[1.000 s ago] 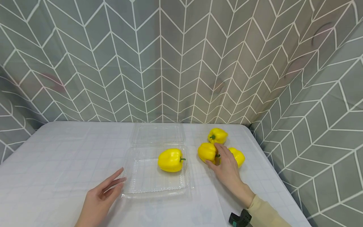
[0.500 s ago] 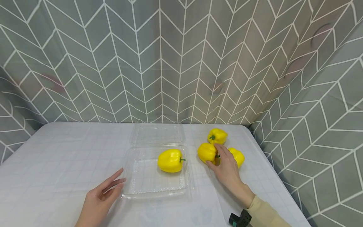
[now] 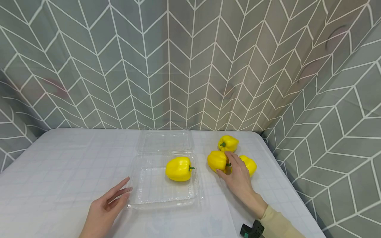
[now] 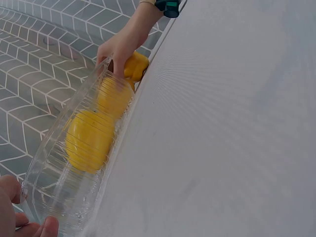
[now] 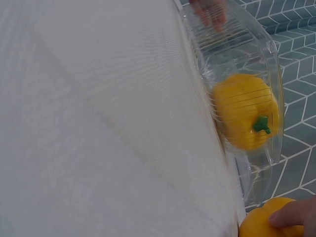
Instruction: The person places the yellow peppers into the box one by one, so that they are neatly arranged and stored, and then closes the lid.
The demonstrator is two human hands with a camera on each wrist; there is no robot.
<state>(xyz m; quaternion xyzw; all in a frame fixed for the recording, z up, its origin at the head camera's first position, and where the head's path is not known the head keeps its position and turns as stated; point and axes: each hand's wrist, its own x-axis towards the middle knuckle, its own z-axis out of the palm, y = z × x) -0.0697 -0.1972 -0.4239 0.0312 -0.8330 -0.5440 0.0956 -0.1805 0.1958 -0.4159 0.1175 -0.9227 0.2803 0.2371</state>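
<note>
A clear plastic clamshell container [image 3: 148, 195] lies with its lid folded back on the table. One yellow bell pepper [image 3: 178, 169] rests on its side in the right part of the tray. My left hand [image 3: 104, 210] touches the container's left edge, fingers loosely extended. To the right of the container, my right hand [image 3: 239, 180] grips a second yellow bell pepper [image 3: 216, 160] between thumb and fingers. That pepper also shows under the thumb in the right wrist view [image 5: 259, 224]. Behind the right hand, another pepper [image 3: 248, 165] is partly hidden.
Farther back stands one more yellow pepper [image 3: 228, 143], near the gripped one. The transparent lid [image 3: 165, 140] lies toward the table's far edge. A patterned grey curtain [image 3: 178, 66] rises behind and to the right of the white-covered table [image 3: 59, 165].
</note>
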